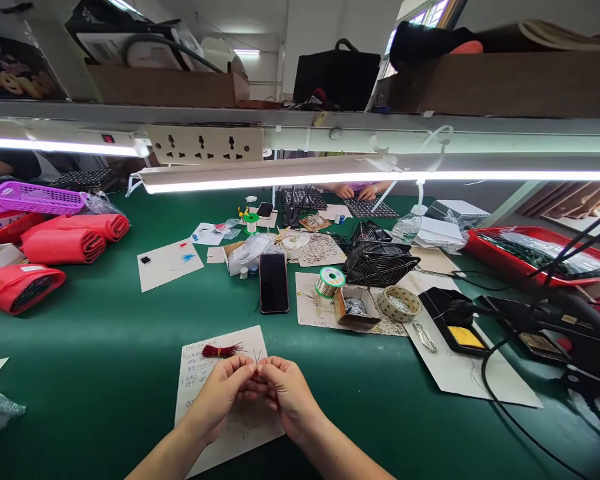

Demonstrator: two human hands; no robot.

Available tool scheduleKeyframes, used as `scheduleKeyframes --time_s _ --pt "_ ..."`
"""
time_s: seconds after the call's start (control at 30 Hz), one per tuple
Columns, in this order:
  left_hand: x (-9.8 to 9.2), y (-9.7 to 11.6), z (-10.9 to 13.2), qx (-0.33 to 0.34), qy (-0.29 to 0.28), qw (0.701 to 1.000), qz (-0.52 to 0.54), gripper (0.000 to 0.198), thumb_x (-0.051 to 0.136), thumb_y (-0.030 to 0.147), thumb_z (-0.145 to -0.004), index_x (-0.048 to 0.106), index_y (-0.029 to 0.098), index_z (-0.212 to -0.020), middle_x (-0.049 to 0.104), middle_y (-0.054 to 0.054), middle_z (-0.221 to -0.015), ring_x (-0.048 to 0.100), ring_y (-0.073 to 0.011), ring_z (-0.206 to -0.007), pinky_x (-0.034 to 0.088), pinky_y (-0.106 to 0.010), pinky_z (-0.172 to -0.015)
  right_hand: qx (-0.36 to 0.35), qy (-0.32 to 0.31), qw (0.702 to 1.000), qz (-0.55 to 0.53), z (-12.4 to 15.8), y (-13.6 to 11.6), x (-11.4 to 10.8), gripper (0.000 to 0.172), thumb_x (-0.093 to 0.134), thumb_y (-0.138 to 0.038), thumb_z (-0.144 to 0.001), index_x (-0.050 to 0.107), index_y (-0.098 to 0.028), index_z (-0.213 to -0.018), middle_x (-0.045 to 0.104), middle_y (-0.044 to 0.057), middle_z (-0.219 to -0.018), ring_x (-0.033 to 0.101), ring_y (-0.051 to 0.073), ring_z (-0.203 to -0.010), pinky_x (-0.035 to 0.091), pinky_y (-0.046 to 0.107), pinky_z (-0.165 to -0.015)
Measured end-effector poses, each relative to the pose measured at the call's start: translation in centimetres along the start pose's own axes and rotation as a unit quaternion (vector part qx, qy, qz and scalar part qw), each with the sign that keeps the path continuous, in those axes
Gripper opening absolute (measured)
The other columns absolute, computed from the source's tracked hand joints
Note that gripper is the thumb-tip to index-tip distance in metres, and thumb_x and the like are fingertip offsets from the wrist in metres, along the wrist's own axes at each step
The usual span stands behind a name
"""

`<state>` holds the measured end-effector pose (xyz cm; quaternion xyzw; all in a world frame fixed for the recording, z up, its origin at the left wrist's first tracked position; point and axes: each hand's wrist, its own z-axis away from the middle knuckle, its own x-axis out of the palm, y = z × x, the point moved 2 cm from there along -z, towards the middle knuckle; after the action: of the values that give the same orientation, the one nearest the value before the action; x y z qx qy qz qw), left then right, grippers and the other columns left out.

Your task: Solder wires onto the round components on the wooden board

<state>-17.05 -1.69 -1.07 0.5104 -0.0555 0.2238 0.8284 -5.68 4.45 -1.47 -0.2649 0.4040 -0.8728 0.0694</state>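
My left hand (226, 390) and my right hand (284, 388) meet fingertip to fingertip over a white paper sheet (240, 433) on the green bench. Both pinch a few thin wires (257, 356) whose bare ends stick up between the thumbs. A small bundle of red wires (221, 350) lies on the same sheet just beyond my left fingers. A black phone (273, 283) lies face up farther back.
Solder spool (329, 281), a small box of metal bits (355, 306), a tape roll (399, 303), black fan (380, 262) and soldering station (460, 323) sit to the right. Red rolled bags (65, 243) lie left. Another person's hands (356, 192) work across the bench.
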Motion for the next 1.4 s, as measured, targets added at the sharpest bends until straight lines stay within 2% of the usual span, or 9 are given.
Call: scheduleKeyframes --time_s 0.33,0.47,0.53,0.6,0.7,0.83,1.07,1.23,1.4 --pt "-0.2 -0.2 -0.2 0.029 0.006 1.000 -0.002 0.053 0.088 0.059 -0.063 0.061 0.015 -0.076 0.066 0.001 -0.070 0.055 -0.0073 -0.063 0.042 -0.021 -0.063 -0.026 -0.018 0.999 0.013 -0.3 0.4 -0.5 0.019 0.068 -0.032 -0.061 0.057 -0.017 -0.065 0.055 -0.002 -0.052 0.035 0.006 -0.043 0.024 0.018 -0.038" --pt "-0.4 -0.4 -0.1 0.041 0.006 0.999 -0.022 0.055 0.086 0.057 -0.067 0.055 0.018 -0.091 0.067 0.003 -0.071 0.057 -0.0083 -0.061 0.043 -0.023 -0.065 -0.129 0.043 0.989 0.050 0.9 0.0 -2.1 0.019 0.072 -0.030 -0.069 0.062 -0.019 -0.081 0.055 -0.004 -0.059 0.042 0.008 -0.048 0.037 0.020 -0.043" --pt "-0.3 -0.6 -0.1 0.048 -0.002 0.998 -0.033 0.056 0.085 0.056 -0.068 0.048 0.022 -0.093 0.066 0.004 -0.068 0.057 -0.0095 -0.059 0.043 -0.024 -0.064 -0.301 0.043 0.937 0.171 2.0 -0.4 -2.9 0.016 0.071 -0.024 -0.076 0.066 -0.021 -0.091 0.069 0.004 -0.084 0.058 0.012 -0.060 0.051 0.023 -0.056" --pt "0.0 -0.8 0.0 0.054 -0.016 0.997 -0.045 0.055 0.084 0.053 -0.069 0.042 0.024 -0.088 0.062 0.007 -0.064 0.055 -0.0095 -0.057 0.041 -0.024 -0.060 -0.450 -0.012 0.821 0.350 3.1 -0.2 -3.2 0.022 0.063 -0.017 -0.087 0.070 -0.022 -0.107 0.072 0.014 -0.118 0.072 0.020 -0.087 0.060 0.030 -0.075" --pt "0.2 -0.9 0.2 0.061 -0.028 0.996 -0.066 0.050 0.079 0.050 -0.074 0.037 0.025 -0.081 0.053 0.009 -0.062 0.049 -0.0080 -0.055 0.034 -0.022 -0.055 -0.479 -0.101 0.705 0.514 3.6 1.2 -3.2 0.048 0.043 -0.008 -0.097 0.055 -0.021 -0.142 0.063 0.020 -0.139 0.071 0.029 -0.115 0.062 0.038 -0.087" --pt "-0.1 -0.8 0.9 0.051 -0.044 0.992 -0.109 0.041 0.075 0.044 -0.078 0.041 0.023 -0.081 0.060 0.004 -0.069 0.053 -0.0099 -0.063 0.035 -0.023 -0.058 -0.441 -0.141 0.698 0.545 3.0 2.2 -3.1 0.054 0.039 -0.005 -0.097 0.046 -0.019 -0.149 0.070 0.018 -0.118 0.073 0.026 -0.101 0.062 0.035 -0.083" --pt "-3.6 1.1 1.6 0.087 -0.005 0.959 -0.271 0.020 0.061 0.039 -0.085 0.058 0.020 -0.088 0.069 -0.007 -0.083 0.064 -0.0225 -0.077 0.051 -0.039 -0.075 -0.442 -0.119 0.651 0.605 1.9 2.4 -2.7 0.032 0.038 -0.005 -0.098 0.065 -0.020 -0.104 0.066 0.008 -0.087 0.064 0.019 -0.070 0.048 0.027 -0.062" --pt "-8.0 4.1 0.4 0.223 0.118 0.875 -0.414 0.034 0.068 0.031 -0.081 0.071 0.023 -0.114 0.062 -0.012 -0.130 0.046 -0.0360 -0.129 0.023 -0.056 -0.116 -0.461 -0.038 0.630 0.624 0.6 0.9 -2.5 0.033 0.036 0.001 -0.091 0.062 -0.019 -0.085 0.063 0.006 -0.081 0.057 0.017 -0.061 0.039 0.027 -0.057" --pt "-9.0 3.6 -0.9 0.237 0.105 0.845 -0.467 0.022 0.064 0.032 -0.087 0.079 0.027 -0.101 0.072 -0.008 -0.101 0.062 -0.0300 -0.101 0.045 -0.048 -0.096 -0.464 -0.007 0.614 0.638 -1.3 -0.5 -1.4 0.027 0.041 -0.001 -0.092 0.062 -0.018 -0.089 0.064 0.005 -0.082 0.057 0.015 -0.061 0.034 0.027 -0.057"
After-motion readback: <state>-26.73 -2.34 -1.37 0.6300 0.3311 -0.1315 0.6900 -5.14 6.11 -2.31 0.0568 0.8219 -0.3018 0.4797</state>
